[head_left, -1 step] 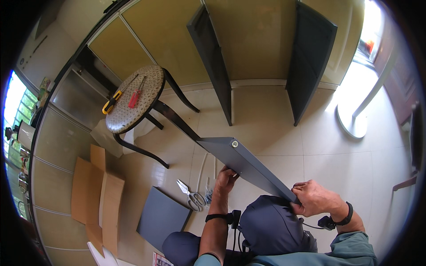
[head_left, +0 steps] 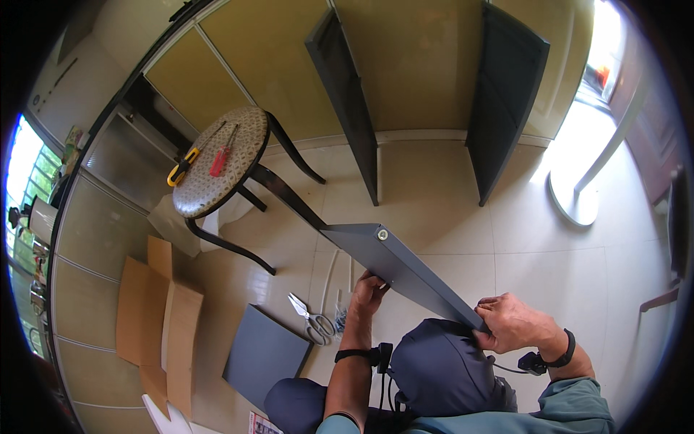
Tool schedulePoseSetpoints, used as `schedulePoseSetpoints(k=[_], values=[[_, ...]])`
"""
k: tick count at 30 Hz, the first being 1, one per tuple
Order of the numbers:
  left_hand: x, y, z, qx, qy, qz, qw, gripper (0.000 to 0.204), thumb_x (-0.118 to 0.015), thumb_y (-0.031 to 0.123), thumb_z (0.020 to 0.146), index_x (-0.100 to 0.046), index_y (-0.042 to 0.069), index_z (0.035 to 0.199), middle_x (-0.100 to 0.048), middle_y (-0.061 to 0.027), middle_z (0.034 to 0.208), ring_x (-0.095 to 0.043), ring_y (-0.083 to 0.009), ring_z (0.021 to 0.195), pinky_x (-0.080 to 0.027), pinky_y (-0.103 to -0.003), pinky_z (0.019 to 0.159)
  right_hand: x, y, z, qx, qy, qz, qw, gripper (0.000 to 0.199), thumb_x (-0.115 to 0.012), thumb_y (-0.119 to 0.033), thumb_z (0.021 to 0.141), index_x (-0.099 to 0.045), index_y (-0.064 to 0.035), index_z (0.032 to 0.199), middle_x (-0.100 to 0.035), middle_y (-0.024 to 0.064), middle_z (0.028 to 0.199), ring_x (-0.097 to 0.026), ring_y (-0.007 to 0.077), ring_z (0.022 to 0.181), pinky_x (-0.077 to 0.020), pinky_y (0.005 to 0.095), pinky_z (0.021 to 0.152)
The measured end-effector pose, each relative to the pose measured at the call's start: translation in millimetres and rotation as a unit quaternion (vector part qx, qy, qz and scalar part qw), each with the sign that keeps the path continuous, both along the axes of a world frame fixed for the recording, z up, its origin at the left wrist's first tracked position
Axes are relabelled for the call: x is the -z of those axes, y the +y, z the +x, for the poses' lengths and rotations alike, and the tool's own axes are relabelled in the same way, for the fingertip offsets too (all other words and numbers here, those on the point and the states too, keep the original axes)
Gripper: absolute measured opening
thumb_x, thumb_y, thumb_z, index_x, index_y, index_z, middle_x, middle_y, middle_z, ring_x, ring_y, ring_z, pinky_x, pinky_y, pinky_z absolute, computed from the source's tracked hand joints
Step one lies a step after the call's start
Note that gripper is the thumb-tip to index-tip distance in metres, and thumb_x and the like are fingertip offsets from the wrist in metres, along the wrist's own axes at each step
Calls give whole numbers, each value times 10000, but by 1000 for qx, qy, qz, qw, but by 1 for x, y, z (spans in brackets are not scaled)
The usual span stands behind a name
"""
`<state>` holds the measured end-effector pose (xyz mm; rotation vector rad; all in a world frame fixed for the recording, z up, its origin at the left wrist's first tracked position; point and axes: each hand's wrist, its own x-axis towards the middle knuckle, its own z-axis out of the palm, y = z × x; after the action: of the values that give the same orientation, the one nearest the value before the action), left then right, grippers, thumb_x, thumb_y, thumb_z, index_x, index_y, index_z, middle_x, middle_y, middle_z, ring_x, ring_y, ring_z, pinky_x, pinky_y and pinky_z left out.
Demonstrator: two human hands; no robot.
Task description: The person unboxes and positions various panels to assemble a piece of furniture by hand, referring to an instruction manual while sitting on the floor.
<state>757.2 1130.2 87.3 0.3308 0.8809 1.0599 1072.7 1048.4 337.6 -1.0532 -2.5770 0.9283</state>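
A long grey metal panel (head_left: 419, 278) with folded edges lies slanted in front of me, its near end by my knee. At its far corner a round pale fitting (head_left: 382, 235) shows. My left hand (head_left: 370, 291) grips the panel's left edge near the middle, fingers curled and partly hidden beneath it. Closed on the near right end is my right hand (head_left: 510, 322), with thumb and fingers pinching the corner. Whether a small part sits between those fingertips I cannot make out.
Left on the floor are scissors (head_left: 311, 322), a small bag of hardware (head_left: 340, 318), a flat grey panel (head_left: 264, 354) and an open cardboard box (head_left: 163, 325). A stool (head_left: 238, 137) bears two screwdrivers. Two dark panels (head_left: 343, 101) (head_left: 506, 101) lean against the cabinets. A white round base (head_left: 575, 199) stands right.
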Motion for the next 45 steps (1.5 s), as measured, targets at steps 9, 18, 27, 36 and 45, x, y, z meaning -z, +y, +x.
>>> schedulePoseSetpoints(k=[9, 18, 27, 36, 45], values=[[6, 5, -2, -13, 14, -5, 1000, 394, -442, -77, 690, -563, 13, 1054, -567, -90, 970, -546, -272, 956, -436, -476, 979, 1, 0, 5, 9, 13, 14, 1000, 201, -664, -129, 713, -600, 56, 759, -609, 215, 706, -626, 405, 733, -556, 416, 756], [1, -2, 7, -3, 32, -3, 999, 455, -433, -64, 700, -563, -2, 1130, -593, -118, 1084, -549, -284, 1071, -421, -474, 1015, 1, -3, 20, 23, 8, -2, 1000, 163, -652, -109, 714, -569, 31, 714, -585, 191, 639, -616, 398, 699, -563, 397, 767], [4, 1, 4, -19, 28, 1, 999, 496, -467, -77, 705, -566, 39, 1177, -573, -73, 1062, -544, -241, 978, -435, -394, 952, 24, -9, 24, 45, 25, 5, 999, 123, -623, -103, 748, -594, 16, 756, -577, 160, 660, -605, 367, 692, -535, 412, 680], [30, 5, -16, -29, 146, 19, 989, 472, -561, 24, 723, -592, 35, 1194, -620, -52, 1011, -580, -215, 916, -483, -376, 867, 67, 2, 37, 339, 11, -107, 935, 158, -587, -102, 846, -585, 41, 777, -490, 202, 563, -518, 323, 500, -468, 392, 561], [-28, 6, -65, 81, 193, 62, 976, 396, -677, -5, 784, -631, -34, 1176, -700, -100, 986, -676, -224, 888, -560, -359, 758, 138, 39, 54, 369, 284, -52, 883, 495, -543, -435, 972, -605, 54, 1013, -589, 18, 758, -531, 88, 703, -437, 216, 602]])
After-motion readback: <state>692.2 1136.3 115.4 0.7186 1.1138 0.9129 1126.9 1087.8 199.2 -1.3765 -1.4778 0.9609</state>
